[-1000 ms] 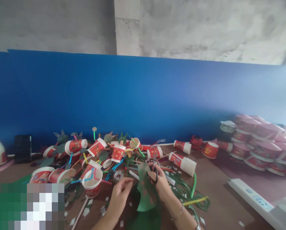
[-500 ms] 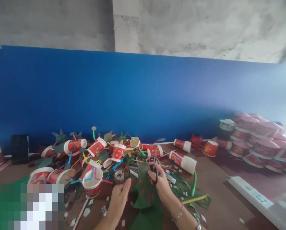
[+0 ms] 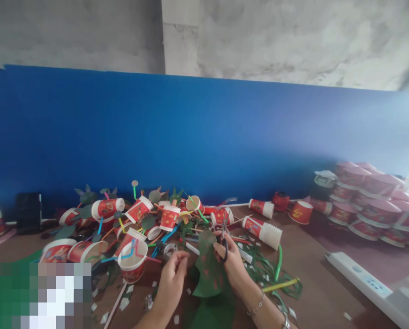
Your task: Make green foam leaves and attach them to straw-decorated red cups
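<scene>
My right hand (image 3: 230, 256) grips a pair of scissors (image 3: 224, 237) by dark handles, blades pointing away from me. Its fingers also meet the upper right edge of a curved, cut piece of green paper (image 3: 206, 272) with reddish marks; whether they pinch it is unclear. Left of that paper, with a small gap, my left hand (image 3: 174, 272) has its fingers curled together and nothing visible in them. More green paper lies beneath the cut piece. A roll of clear tape (image 3: 170, 250) sits just beyond my left fingers.
Red paper cups (image 3: 132, 260) with coloured straws and green cutouts pile up at left. Stacked cups (image 3: 262, 230) lie beyond my right hand, with green scraps (image 3: 259, 265) nearer. A power strip (image 3: 362, 278) and pink-topped cups (image 3: 376, 205) stand right. A blue panel (image 3: 204, 137) rises behind.
My left thumb and fingers, stretched upward before, are now bent in toward each other. The green paper and the scissors have shifted very slightly to the right.
</scene>
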A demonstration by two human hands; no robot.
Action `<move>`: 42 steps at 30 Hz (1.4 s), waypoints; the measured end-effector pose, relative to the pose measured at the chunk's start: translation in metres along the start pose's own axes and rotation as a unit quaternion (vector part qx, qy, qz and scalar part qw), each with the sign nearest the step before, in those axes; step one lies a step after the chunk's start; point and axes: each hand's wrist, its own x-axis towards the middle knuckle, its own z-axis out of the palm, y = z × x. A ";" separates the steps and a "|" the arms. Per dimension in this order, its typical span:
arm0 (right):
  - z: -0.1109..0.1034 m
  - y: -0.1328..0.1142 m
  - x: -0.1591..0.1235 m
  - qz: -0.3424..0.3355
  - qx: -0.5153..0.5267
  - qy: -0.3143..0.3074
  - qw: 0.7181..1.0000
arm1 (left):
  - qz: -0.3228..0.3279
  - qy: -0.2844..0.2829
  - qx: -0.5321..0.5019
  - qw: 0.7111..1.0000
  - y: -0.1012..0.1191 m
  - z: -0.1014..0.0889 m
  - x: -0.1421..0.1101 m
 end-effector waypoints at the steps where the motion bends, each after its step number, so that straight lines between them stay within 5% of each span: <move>1: 0.000 0.000 0.000 -0.003 0.001 0.000 1.000 | 0.006 -0.004 -0.015 1.000 -0.001 0.001 0.000; 7: 0.001 0.000 -0.001 -0.019 0.002 -0.006 1.000 | -0.045 -0.044 -0.017 0.998 -0.001 0.004 -0.002; 13: 0.005 -0.002 -0.006 -0.050 -0.018 -0.016 0.998 | -0.041 -0.148 -0.067 0.986 0.003 0.009 -0.005; 18: 0.007 -0.005 -0.006 -0.057 -0.067 -0.053 0.995 | -0.078 -0.027 -0.131 0.988 0.006 0.006 0.000; 22: 0.004 -0.012 -0.010 0.013 -0.166 -0.210 0.963 | -0.027 0.072 -0.152 0.985 0.013 -0.001 0.002; 28: -0.003 -0.016 -0.015 0.068 -0.229 -0.373 0.897 | -0.013 0.066 -0.142 0.988 0.016 0.000 -0.001; 42: -0.004 -0.017 -0.015 0.092 -0.219 -0.374 0.897 | -0.027 0.037 -0.122 0.991 0.011 -0.003 0.002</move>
